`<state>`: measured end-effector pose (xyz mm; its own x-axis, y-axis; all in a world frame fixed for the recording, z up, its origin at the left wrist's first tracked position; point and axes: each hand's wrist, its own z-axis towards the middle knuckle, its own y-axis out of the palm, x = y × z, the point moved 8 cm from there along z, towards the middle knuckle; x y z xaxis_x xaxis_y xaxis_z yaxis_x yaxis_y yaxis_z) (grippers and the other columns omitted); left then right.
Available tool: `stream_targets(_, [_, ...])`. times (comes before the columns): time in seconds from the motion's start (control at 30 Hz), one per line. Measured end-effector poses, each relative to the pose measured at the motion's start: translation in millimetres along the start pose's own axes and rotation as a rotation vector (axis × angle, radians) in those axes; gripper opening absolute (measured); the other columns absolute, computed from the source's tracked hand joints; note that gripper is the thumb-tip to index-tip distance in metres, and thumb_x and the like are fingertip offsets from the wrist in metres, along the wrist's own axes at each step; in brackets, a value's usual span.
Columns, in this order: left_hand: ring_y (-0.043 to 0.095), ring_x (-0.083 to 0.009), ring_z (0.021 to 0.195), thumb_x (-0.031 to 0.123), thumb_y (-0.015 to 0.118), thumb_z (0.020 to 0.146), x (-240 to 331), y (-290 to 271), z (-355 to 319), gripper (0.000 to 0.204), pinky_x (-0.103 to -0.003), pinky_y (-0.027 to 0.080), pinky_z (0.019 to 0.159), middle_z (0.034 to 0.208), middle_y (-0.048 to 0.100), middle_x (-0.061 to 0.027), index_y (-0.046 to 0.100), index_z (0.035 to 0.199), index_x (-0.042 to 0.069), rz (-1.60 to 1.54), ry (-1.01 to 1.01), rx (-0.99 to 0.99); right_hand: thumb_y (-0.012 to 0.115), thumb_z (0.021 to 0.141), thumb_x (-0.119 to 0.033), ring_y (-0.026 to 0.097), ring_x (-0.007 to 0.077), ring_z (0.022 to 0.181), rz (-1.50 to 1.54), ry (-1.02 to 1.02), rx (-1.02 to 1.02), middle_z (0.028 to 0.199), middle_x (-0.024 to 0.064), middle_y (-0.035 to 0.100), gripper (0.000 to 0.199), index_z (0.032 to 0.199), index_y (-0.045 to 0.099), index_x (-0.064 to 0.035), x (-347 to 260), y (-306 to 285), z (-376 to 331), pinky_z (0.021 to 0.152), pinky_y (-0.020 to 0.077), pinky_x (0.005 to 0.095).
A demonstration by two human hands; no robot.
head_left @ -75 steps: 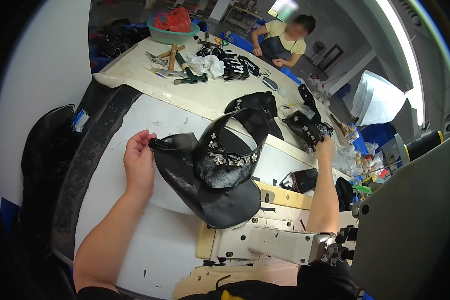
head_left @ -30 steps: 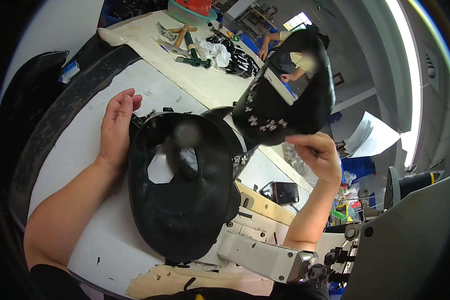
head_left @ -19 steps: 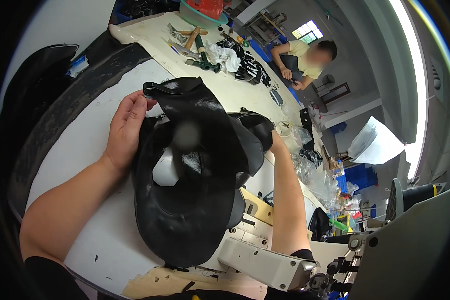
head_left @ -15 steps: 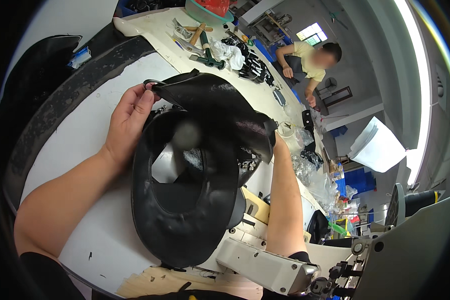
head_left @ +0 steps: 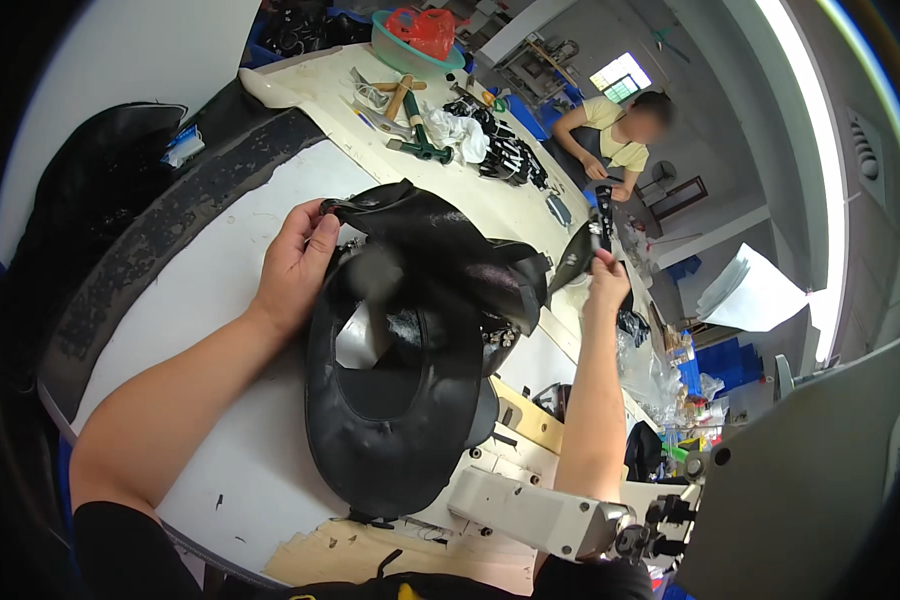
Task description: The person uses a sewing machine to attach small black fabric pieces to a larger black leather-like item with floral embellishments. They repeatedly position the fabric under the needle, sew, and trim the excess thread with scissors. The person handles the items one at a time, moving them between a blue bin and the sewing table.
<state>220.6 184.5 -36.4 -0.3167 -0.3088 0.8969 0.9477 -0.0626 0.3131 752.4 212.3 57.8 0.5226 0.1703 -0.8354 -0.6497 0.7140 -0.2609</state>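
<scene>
A black leather bag (head_left: 385, 460) with a large oval opening lies on the white work table, beside the sewing machine's arm (head_left: 520, 505). Its upper flap (head_left: 440, 235) is bunched and folded over. My left hand (head_left: 298, 262) pinches the flap's far left corner between thumb and fingers. Away to the right, my right hand (head_left: 607, 285) is closed on a black strap piece (head_left: 605, 215) with shiny metal bits, raised above the table. A dark pointed flap (head_left: 573, 262) hangs beside that hand; I cannot tell whether it joins the bag.
Hammers (head_left: 418, 140), a white crumpled cloth (head_left: 460, 132) and black strips (head_left: 515, 155) lie farther back. A teal basin (head_left: 410, 50) holds a red plastic bag. Across the table sits a person in yellow (head_left: 620, 140). The grey machine head (head_left: 800, 480) stands close on my right.
My right hand has moved from behind the bag's right side outward to the right and now holds up the black strap piece. My left hand keeps its pinch on the flap's corner.
</scene>
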Motion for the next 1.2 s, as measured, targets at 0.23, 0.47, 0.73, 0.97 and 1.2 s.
stream_targets(0.23, [0.053,-0.02,0.113,0.027,0.05,0.101,1,-12,6,0.033,-0.03,0.04,0.098,0.121,0.058,-0.0118,0.052,0.124,0.003,0.118,0.186,0.169,0.057,0.083,0.0,0.054,0.0132,0.055,0.497,-0.054,0.223,0.077,0.0022,0.06,0.014,0.092,0.062,-0.0086,-127,-183,-100,0.046,0.0441,0.0261])
stream_targets(0.47, [0.052,-0.0241,0.118,0.025,0.05,0.101,12,-43,17,0.033,-0.035,0.042,0.098,0.127,0.055,-0.0136,0.053,0.125,0.003,0.31,0.298,0.322,0.055,0.081,0.001,0.06,0.0187,0.071,0.909,0.201,0.399,0.081,0.004,0.061,0.017,0.092,0.06,-0.0097,-139,-227,-267,0.059,0.051,0.0342])
stream_targets(0.73, [0.061,-0.024,0.098,0.001,0.056,0.091,176,43,-97,0.016,-0.032,0.048,0.085,0.106,0.064,-0.012,0.06,0.106,0.0,0.21,0.623,-0.183,0.043,0.069,0.01,0.053,0.0202,0.081,0.853,0.212,0.61,0.088,0.0063,0.053,0.021,0.079,0.052,-0.0061,-183,-257,-393,0.078,0.047,0.0322])
stream_targets(0.97, [0.056,-0.0408,0.113,0.012,0.08,0.074,283,177,-271,0.051,-0.051,0.04,0.101,0.117,0.06,-0.0201,0.052,0.116,0.002,0.097,0.792,-0.787,0.045,0.067,0.007,0.051,0.018,0.073,0.699,0.05,0.092,0.078,0.0084,0.053,0.014,0.071,0.048,-0.0057,-310,-234,-416,0.068,0.0417,0.0273])
stream_targets(1.2, [0.065,-0.0216,0.075,0.012,0.078,0.075,242,209,-272,0.019,-0.035,0.046,0.078,0.08,0.068,-0.0051,0.066,0.088,0.005,0.022,0.381,-0.901,0.065,0.087,-0.008,0.051,0.0162,0.095,0.108,-0.038,-0.028,0.112,0.0093,0.055,0.012,0.098,0.064,-0.0035,-305,-219,-423,0.081,0.0432,0.0266])
